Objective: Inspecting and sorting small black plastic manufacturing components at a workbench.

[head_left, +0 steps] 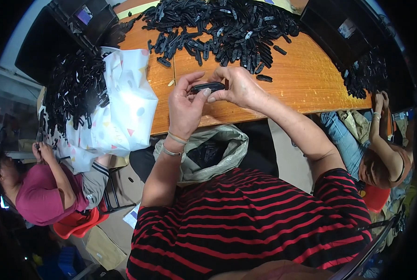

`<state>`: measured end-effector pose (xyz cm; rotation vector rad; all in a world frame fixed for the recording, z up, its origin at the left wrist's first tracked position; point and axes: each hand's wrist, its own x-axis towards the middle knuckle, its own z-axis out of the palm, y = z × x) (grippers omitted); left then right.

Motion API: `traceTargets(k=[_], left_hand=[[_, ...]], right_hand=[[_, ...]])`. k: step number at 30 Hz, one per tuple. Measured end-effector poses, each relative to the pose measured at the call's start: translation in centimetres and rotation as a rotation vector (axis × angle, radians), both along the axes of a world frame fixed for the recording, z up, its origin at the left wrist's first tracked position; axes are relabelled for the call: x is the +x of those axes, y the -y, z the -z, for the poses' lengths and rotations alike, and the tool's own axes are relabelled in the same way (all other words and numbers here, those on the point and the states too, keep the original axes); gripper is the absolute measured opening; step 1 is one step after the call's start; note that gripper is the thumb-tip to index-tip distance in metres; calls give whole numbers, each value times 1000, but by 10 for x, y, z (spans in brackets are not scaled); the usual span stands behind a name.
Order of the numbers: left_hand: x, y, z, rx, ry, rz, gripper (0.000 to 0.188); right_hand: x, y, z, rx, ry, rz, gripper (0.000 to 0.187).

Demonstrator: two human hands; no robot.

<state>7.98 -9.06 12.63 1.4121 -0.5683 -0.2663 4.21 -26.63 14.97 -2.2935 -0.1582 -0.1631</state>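
Both hands are meeting over the near edge of the orange-brown wooden tabletop [306, 79], sharing one small black oblong plastic piece [207, 87]. The piece is lying with its long axis running left to right, roughly level, bridging the gap between the two hands. The left hand [185, 105] is pinching its left end, thumb and fingers closed around it, palm turned inward. The right hand [239, 86] is clamping the right end, thumb pressing on the near side and fingers curled over the top. Neither hand is nearer: the piece is sitting squarely between them, held just above the wood. Beyond it, well apart, a large heap of similar black plastic pieces [227, 28] is spreading across the far side.
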Motion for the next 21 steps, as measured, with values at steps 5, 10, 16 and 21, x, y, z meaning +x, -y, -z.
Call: traceTargets(k=[5,10,16,21], left_hand=[[-5,-1,5,-72,60,-51,41],[-10,2,5,-122,31,-54,42],[-11,-24,30,6,-159,51,33],[-42,-39,51,52,-373,81,22]], right_hand=[[-7,-12,7,-147,166,62,34],[-6,-11,21,-68,263,58,31],[-21,-14,26,-62,16,-14,37],[-38,-9,49,-60,-9,-149,31]])
